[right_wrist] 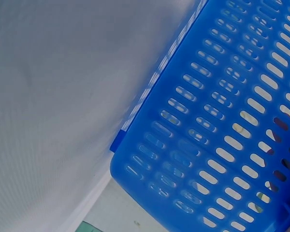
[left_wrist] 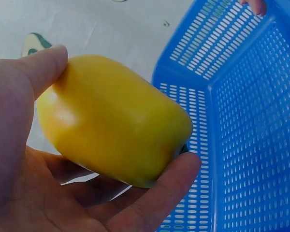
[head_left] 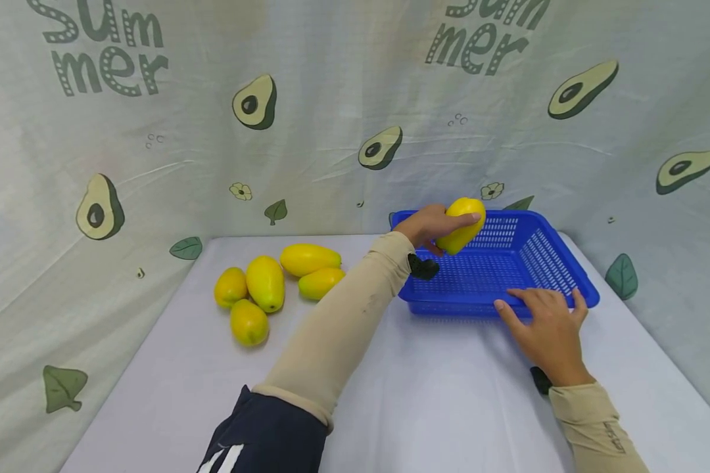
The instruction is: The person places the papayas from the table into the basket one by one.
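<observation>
On my left, 5 smooth, glossy yellow fruits (head_left: 265, 284), some rounder, some longer, lie loosely grouped on the white surface (head_left: 420, 394). Further right, my left hand (head_left: 432, 225) grips 1 more plump, waxy-looking fruit (head_left: 463, 226) between thumb and fingers, over the left part of the basket (head_left: 449, 307). That basket is blue plastic, shallow, its flaring walls pierced by rows of rounded slots, its bottom a fine grid. My right hand (head_left: 547, 328) is spread at the near rim, fingertips reaching over. Behind hangs pale, wrinkled cloth (head_left: 319, 39) printed with avocados and leaves. My beige left sleeve (head_left: 331, 335) crosses above the surface, and a dark wrist piece (head_left: 424, 267) hides some of the basket's left end.
</observation>
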### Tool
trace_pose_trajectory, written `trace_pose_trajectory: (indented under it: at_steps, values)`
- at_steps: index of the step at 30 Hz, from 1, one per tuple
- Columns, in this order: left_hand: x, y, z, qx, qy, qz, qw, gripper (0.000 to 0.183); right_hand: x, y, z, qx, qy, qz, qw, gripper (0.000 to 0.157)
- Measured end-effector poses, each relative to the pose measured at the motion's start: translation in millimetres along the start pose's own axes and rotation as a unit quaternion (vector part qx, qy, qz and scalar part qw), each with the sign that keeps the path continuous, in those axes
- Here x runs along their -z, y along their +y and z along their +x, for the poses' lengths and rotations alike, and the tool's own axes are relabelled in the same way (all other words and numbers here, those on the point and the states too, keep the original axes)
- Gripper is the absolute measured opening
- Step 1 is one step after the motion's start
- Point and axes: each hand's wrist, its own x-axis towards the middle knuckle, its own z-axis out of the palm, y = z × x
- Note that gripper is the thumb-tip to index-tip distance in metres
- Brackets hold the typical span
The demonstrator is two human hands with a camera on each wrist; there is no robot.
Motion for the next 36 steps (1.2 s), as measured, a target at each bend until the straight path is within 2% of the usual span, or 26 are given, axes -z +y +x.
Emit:
trace_pose_trajectory:
  at_steps: [6, 14, 18, 22, 26, 30, 36]
  values:
    - [-3.3, 0.3, 5.5, 0.007, 0.018, 0.006, 0.9998, 0.06, -0.5, -1.6, 0.4, 0.002, 0.001, 0.003, 1.0, 0.041]
    - [-8.6, -0.2, 14.7, 0.02, 0.047, 0.02, 0.9985, 0.053, -0.9, -2.8, 1.1, 0.001, 0.0, 0.0, 1.0, 0.04]
    - [-9.8, -2.5, 16.7, 0.016, 0.044, 0.017, 0.9988, 0.054, 0.3, -3.9, 1.3, -0.003, -0.003, -0.001, 1.0, 0.041]
    - [-10.1, -4.0, 18.1, 0.008, 0.038, 0.015, 0.9991, 0.062, 1.0, -4.6, 1.7, -0.005, -0.005, 0.0, 1.0, 0.041]
    - [-7.9, -5.4, 18.5, 0.013, 0.037, -0.01, 0.9992, 0.077, 0.9, -4.4, 2.1, -0.007, -0.008, 0.0, 1.0, 0.041]
    - [1.0, -6.7, 17.4, 0.013, 0.017, -0.016, 0.9996, 0.079, 1.1, -1.9, 2.0, -0.008, -0.01, -0.002, 1.0, 0.041]
    - [36.8, -14.5, 7.8, -0.015, -0.023, 0.036, 0.999, 0.072, -1.6, -1.5, 2.1, -0.009, -0.005, 0.009, 1.0, 0.041]
